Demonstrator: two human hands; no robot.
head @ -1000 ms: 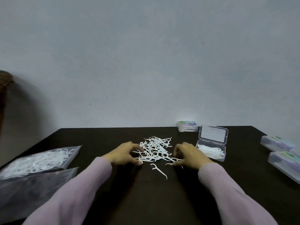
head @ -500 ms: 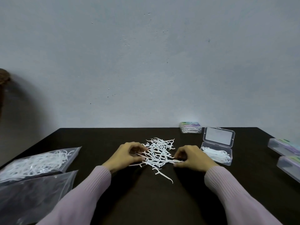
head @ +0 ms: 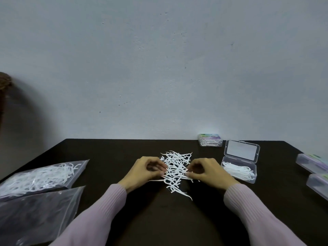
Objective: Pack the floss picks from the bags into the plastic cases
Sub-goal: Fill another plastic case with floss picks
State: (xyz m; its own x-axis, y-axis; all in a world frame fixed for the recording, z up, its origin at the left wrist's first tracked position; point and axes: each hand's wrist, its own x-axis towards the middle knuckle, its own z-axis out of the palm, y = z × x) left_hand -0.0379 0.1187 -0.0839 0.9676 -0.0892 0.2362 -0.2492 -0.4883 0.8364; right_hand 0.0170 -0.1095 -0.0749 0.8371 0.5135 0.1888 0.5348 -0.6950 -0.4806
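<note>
midway by my guess: left hand (head: pixel 143 172) and right hand (head: pixel 208 172) each pinch picks from the loose pile (head: pixel 175 170), open case (head: pixel 238 172) part-filled, one bag (head: pixel 40 175) still full.

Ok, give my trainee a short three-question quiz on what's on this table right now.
1. True or false: the clear hinged plastic case right of the hands already holds white floss picks.
2. Which lies left of the person? A) two clear plastic bags B) a closed case C) a cup
3. Fill in: both hands work at the loose ___ of white floss picks on the dark table.

Key
1. True: its lid stands open, picks inside.
2. A: the fuller bag lies behind the emptier bag.
3. Pile: left hand and right hand flank it, fingertips at its edges.
</note>
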